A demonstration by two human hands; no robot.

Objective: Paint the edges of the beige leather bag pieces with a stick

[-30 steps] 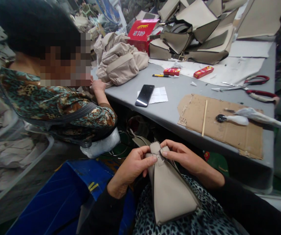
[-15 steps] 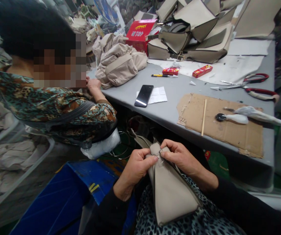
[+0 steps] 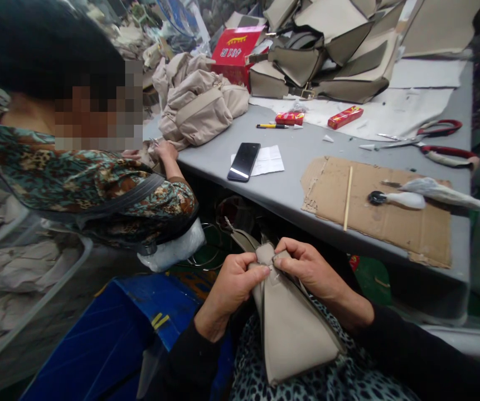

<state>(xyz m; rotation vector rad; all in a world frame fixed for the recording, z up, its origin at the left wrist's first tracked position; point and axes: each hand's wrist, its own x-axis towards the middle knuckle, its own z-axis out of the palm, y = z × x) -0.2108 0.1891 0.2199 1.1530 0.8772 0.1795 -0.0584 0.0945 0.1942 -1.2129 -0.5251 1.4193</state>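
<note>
A beige handbag (image 3: pixel 296 328) with dark edges rests on my lap, its narrow end pointing up toward the table. My left hand (image 3: pixel 232 287) pinches the bag's upper end from the left, thumb lying over the front. From the right, my right hand (image 3: pixel 313 270) grips the same end, thumb and fingers closed close to the left thumb. Between the two hands a small rounded beige tab (image 3: pixel 265 253) sticks up. A strap (image 3: pixel 245 240) extends from the bag toward the upper left. The fingers hide part of the bag's top edge.
On the grey table (image 3: pixel 284 192) are a phone (image 3: pixel 243 161), a cardboard sheet (image 3: pixel 390 234) bearing a stick and a white bottle (image 3: pixel 405 200), scissors (image 3: pixel 436 147), small red boxes (image 3: pixel 345 117) and piled bags (image 3: pixel 348 72). A co-worker (image 3: pixel 85 184) sits left, beyond a blue bin (image 3: pixel 110 328).
My hands and the bag stay almost where they were. The view has shifted slightly, and the co-worker's head and hand have moved a little.
</note>
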